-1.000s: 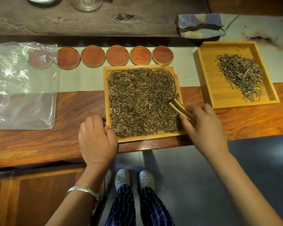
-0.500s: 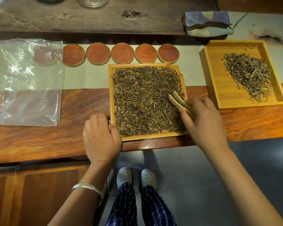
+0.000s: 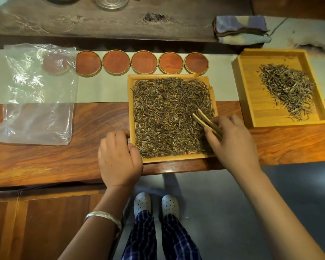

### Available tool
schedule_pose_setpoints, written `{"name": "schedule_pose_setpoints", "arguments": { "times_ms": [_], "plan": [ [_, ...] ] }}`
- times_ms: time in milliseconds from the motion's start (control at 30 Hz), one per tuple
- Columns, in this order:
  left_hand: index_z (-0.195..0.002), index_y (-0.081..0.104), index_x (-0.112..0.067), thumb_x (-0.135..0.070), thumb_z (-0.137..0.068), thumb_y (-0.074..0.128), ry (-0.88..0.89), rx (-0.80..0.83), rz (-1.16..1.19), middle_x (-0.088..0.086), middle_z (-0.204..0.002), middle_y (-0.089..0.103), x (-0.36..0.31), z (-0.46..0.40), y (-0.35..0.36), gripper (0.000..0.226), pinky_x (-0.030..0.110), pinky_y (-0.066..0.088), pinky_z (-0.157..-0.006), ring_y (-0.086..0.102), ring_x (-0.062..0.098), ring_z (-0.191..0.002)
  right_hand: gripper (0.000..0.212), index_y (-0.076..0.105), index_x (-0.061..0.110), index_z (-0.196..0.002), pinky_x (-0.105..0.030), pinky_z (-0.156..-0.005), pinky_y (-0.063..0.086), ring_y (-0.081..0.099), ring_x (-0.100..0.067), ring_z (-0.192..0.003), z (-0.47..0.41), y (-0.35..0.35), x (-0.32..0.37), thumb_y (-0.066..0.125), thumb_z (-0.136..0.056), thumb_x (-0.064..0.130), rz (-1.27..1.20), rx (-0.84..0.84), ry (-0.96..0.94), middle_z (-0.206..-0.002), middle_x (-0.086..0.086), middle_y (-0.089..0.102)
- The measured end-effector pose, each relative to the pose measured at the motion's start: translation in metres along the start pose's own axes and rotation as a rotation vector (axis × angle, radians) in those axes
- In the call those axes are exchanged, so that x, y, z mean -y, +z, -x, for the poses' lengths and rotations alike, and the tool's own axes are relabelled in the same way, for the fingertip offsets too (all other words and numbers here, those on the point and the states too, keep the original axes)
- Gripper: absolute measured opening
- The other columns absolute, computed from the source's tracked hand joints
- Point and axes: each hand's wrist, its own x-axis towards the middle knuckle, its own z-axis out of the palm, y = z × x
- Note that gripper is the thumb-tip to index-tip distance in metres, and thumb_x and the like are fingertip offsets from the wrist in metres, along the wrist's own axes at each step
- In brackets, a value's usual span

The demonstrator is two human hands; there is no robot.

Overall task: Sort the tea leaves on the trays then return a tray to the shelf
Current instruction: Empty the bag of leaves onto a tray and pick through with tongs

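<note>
A square bamboo tray [image 3: 130, 102] lies in front of me, spread full of dark tea leaves [image 3: 165, 113]. My left hand [image 3: 118, 156] grips the tray's near left corner, thumb on the rim. My right hand [image 3: 233, 145] holds bamboo tweezers [image 3: 204, 119], their tips slightly apart and resting in the leaves near the tray's right side. A second, deeper bamboo tray [image 3: 251, 109] stands to the right with a smaller heap of leaves [image 3: 289, 89] in it.
Several round red-brown coasters [image 3: 144, 61] line up behind the near tray. A clear plastic bag [image 3: 36, 94] lies at the left. A folded cloth [image 3: 240, 29] sits at the back right. A glass vessel [image 3: 111, 1] stands on the dark slab. The table edge runs just below my hands.
The tweezers have shifted slightly within the leaves at the tray's right side. My left hand has stayed on the tray corner.
</note>
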Motion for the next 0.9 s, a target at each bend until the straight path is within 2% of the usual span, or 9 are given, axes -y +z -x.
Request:
{"name": "schedule_pose_setpoints", "arguments": {
  "times_ms": [233, 433, 733, 900],
  "plan": [
    [-0.091, 0.05, -0.011, -0.016, -0.077, 0.044, -0.001, -0.001, 0.014, 0.003, -0.086, 0.044, 0.0, 0.0, 0.0, 0.017, 0.032, 0.027, -0.068, 0.03, 0.015, -0.079, 0.026, 0.062, 0.013, -0.105, -0.03, -0.057, 0.043, 0.057, -0.027, -0.077, 0.013, -0.007, -0.009, 0.06, -0.088, 0.033, -0.006, -0.031, 0.016, -0.095, -0.007, 0.054],
    [-0.091, 0.05, -0.011, -0.016, -0.077, 0.043, 0.004, 0.009, 0.006, 0.006, -0.086, 0.047, 0.001, -0.001, 0.001, 0.017, 0.036, 0.033, -0.068, 0.04, 0.023, -0.078, 0.024, 0.063, 0.013, -0.102, -0.027, -0.057, 0.038, 0.056, -0.026, -0.077, 0.012, -0.009, -0.007, 0.06, -0.088, 0.033, -0.004, -0.04, 0.015, -0.094, -0.006, 0.054],
    [-0.089, 0.047, -0.013, -0.014, -0.076, 0.045, 0.02, -0.033, 0.012, 0.006, -0.085, 0.046, 0.003, 0.001, 0.003, 0.013, 0.031, 0.024, -0.067, 0.036, 0.02, -0.077, 0.03, 0.061, 0.014, -0.11, -0.03, -0.06, 0.039, 0.059, -0.031, -0.081, -0.012, -0.001, 0.01, 0.057, -0.09, 0.036, 0.017, 0.004, -0.008, -0.099, -0.009, 0.052],
    [-0.09, 0.047, -0.012, -0.017, -0.076, 0.043, 0.038, -0.038, 0.013, 0.008, -0.086, 0.047, 0.004, 0.002, 0.004, 0.015, 0.032, 0.027, -0.066, 0.036, 0.02, -0.076, 0.027, 0.064, 0.012, -0.104, -0.025, -0.062, 0.027, 0.051, -0.02, -0.077, -0.011, -0.013, 0.001, 0.059, -0.084, 0.03, -0.141, -0.083, 0.057, -0.092, -0.004, 0.054]
  ]
}}
